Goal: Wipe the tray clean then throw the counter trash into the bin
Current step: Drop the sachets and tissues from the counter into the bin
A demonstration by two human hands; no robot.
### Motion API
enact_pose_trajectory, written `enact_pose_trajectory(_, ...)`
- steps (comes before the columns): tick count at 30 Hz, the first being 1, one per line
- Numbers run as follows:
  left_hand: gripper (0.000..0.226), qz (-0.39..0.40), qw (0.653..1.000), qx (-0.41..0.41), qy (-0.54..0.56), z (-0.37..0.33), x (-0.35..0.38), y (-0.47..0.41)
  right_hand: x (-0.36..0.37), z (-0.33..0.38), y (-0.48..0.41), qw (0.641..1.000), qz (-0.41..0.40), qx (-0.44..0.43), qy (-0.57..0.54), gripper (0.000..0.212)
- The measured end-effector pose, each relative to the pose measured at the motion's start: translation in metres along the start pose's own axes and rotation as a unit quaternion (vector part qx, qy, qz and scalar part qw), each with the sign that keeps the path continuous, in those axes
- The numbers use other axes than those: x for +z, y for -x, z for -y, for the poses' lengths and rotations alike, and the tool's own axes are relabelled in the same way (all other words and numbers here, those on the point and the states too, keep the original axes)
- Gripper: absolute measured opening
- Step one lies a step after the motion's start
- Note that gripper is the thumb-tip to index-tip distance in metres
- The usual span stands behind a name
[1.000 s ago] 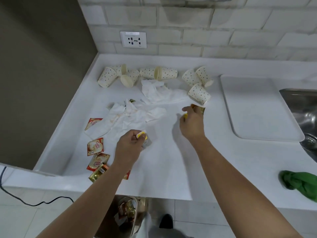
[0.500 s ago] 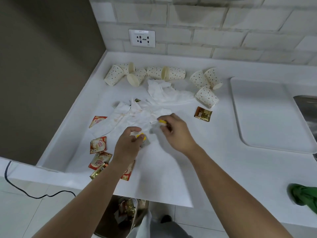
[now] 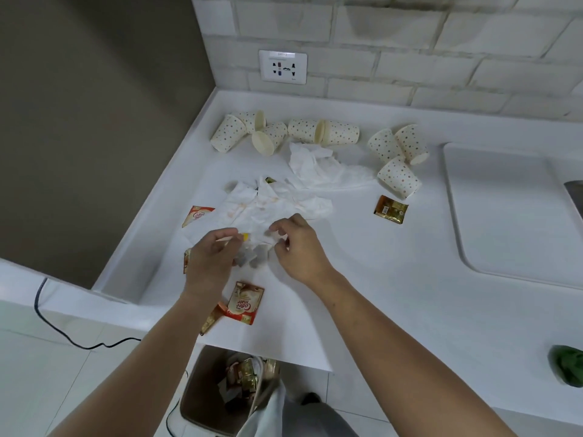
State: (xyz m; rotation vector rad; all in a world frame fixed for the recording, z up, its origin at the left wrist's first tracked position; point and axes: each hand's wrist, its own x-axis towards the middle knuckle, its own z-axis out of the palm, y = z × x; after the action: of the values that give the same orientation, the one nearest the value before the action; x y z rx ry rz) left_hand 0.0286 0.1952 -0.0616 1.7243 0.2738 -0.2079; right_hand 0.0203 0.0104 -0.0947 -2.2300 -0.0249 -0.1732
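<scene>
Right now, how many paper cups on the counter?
8 paper cups: three at back left, two at centre, three right, beside the tray. Tissues may hide more.

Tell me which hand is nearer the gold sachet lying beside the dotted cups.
Right. The right hand is over the tissues, just left of the gold sachet. The left hand, pinching a yellow tag, lies further left, beyond the right hand.

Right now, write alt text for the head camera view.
Two hands meet over stained tissues on a white counter: the left hand pinches a small yellow-tipped piece, the right hand close beside it. Dotted paper cups and sachets lie scattered, a white tray sits right, and a bin with wrappers stands below.
</scene>
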Motion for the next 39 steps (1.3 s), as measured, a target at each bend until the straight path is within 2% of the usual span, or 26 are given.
enact_pose_trajectory(5,0.035,-0.028,1.0,0.001,0.007,-0.003,-0.028,-0.004,0.033,0.002,0.001,0.979,0.096,-0.041,0.174,0.029)
enact_pose_trajectory(8,0.034,-0.03,0.999,0.001,0.016,-0.005,-0.039,-0.003,0.035,-0.001,0.004,0.977,0.081,-0.033,0.193,0.025)
enact_pose_trajectory(12,0.033,-0.032,0.999,0.002,0.013,-0.004,-0.049,-0.001,0.027,-0.004,0.011,0.99,-0.006,-0.022,0.139,0.013)
enact_pose_trajectory(17,0.031,-0.016,1.0,0.004,0.009,-0.003,-0.056,0.007,0.001,0.001,0.021,0.989,-0.126,0.029,0.065,0.013)
enact_pose_trajectory(23,0.031,0.025,0.999,0.026,-0.009,-0.003,-0.077,0.02,-0.017,0.031,0.043,0.977,-0.212,0.0,0.013,0.014)
enact_pose_trajectory(27,0.03,0.044,0.998,0.031,-0.013,-0.003,-0.096,0.029,-0.03,0.069,0.054,0.955,-0.282,0.022,-0.093,0.014)
enact_pose_trajectory(31,0.029,0.062,0.997,0.049,0.01,-0.007,-0.111,0.041,-0.044,0.1,0.062,0.904,-0.346,0.052,-0.247,0.009)
enact_pose_trajectory(34,0.028,0.082,0.995,0.058,0.018,-0.004,-0.124,0.045,-0.047,0.116,0.075,0.885,-0.366,0.076,-0.277,0.008)
enact_pose_trajectory(39,0.038,0.16,0.986,0.048,0.024,0.007,-0.147,0.06,-0.022,0.137,0.111,0.919,-0.279,0.106,-0.258,0.005)
